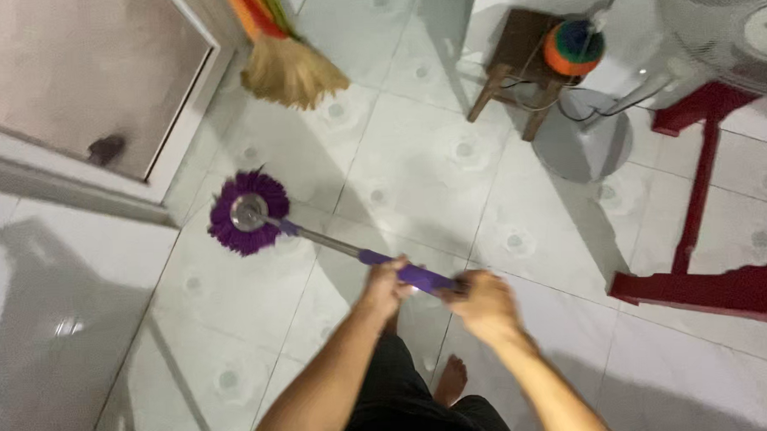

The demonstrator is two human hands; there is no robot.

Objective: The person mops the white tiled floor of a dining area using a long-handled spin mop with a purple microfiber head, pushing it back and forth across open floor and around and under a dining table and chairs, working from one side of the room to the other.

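We are mopping, and as far as the view shows the work is somewhere in its middle. The mop (249, 213) rests with its head flat on the floor (416, 168) near the door (81, 73), out ahead and to our left. The tiles shine in patches, most of all at the lower left, but we cannot tell wet gloss from plain reflection, so we cannot say which parts are done. The stretch around the stool (518, 62), the fan (717, 34) and the red frame (698, 221) on the right lies well apart from the mop head; we judge that it may be left to do.

Our left hand (386, 283) is closed around the purple grip of the handle, lower down the shaft. Our right hand (482, 301) is closed over the upper end of the same grip, just beside the left; it is blurred, so the fingers cannot be made out one by one.

The mop has a round head of purple strands fanned out in a ring, with a shiny metal disc at the centre. A thin metal shaft slants from that disc up to our hands, turning into a purple sleeve where we hold it. A straw broom (289, 66) leans by the door, apart from the mop. One bare foot (450, 379) shows below our arms.
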